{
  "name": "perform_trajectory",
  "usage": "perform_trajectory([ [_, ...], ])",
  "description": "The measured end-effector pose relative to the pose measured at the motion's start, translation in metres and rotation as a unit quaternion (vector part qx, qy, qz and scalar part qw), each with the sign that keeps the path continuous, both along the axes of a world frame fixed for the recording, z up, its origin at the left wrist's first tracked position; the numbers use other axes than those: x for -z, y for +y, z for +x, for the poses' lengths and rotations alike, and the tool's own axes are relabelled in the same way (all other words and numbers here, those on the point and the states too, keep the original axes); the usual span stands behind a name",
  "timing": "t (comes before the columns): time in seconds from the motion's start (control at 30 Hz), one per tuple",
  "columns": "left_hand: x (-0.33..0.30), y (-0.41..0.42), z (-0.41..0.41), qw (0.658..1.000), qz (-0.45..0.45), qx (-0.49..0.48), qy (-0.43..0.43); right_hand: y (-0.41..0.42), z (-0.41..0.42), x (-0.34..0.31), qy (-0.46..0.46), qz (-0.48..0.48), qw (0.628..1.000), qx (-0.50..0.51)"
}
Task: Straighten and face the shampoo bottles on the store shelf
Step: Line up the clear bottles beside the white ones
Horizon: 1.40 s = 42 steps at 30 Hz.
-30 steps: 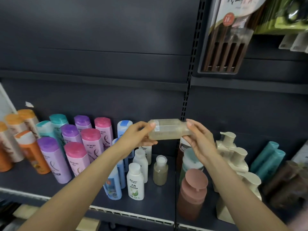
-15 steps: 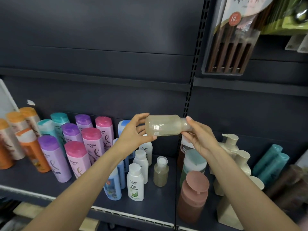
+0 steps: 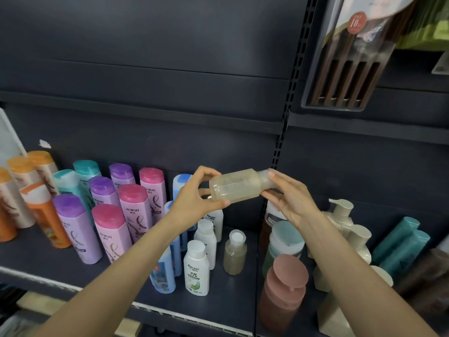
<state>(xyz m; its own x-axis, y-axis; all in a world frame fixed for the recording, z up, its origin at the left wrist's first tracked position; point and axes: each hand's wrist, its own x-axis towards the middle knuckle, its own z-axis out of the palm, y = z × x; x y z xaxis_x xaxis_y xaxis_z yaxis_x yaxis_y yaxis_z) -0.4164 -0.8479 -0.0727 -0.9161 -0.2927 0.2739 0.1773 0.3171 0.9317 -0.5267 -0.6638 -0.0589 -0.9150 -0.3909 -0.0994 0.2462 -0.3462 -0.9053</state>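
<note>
Above the shelf (image 3: 218, 305), gripping a clear bottle (image 3: 234, 186) sideways: left hand (image 3: 194, 198) pinching its base, right hand (image 3: 289, 200) its cap (twin bottle (image 3: 235, 254) already upright); still needing placing.

Dark shelf (image 3: 48, 261), upright shampoo bottles (image 3: 111, 234), pump bottles (image 3: 340, 215)

Orange bottles (image 3: 7, 215) cut by left edge; brown bottles (image 3: 427, 276) blurred at right

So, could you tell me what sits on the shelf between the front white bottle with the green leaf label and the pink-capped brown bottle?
In the head view, one small translucent bottle with a white cap stands between the white bottle and the pink-capped bottle.
</note>
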Motion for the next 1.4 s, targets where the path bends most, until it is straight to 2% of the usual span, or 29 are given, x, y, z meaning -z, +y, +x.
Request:
perform_trajectory([
  [0.2,0.021,-0.008,-0.017,0.999,-0.035,0.009,-0.041,-0.011,-0.013,-0.003,0.096,0.062,0.993,-0.004],
  [0.3,0.037,-0.019,-0.034,0.99,-0.108,0.025,-0.086,-0.021,-0.024,0.0,0.148,0.137,0.979,0.018],
  [0.47,0.063,-0.046,-0.055,0.937,-0.298,-0.035,-0.181,-0.041,-0.049,0.014,0.269,0.316,0.908,0.053],
  [0.57,0.075,-0.053,-0.053,0.922,-0.33,-0.021,-0.202,-0.053,-0.061,0.026,0.317,0.423,0.849,0.026],
  [0.7,0.082,-0.06,-0.05,0.904,-0.362,0.021,-0.227,-0.073,-0.072,0.055,0.347,0.546,0.76,-0.065],
  [0.83,0.084,-0.066,-0.051,0.897,-0.377,0.029,-0.23,-0.082,-0.077,0.081,0.331,0.597,0.721,-0.122],
  [1.1,0.083,-0.062,-0.051,0.902,-0.349,0.065,-0.246,-0.087,-0.079,0.103,0.313,0.638,0.685,-0.16],
  [1.4,0.086,-0.05,-0.043,0.894,-0.355,0.021,-0.273,-0.08,-0.074,0.107,0.3,0.648,0.685,-0.145],
])
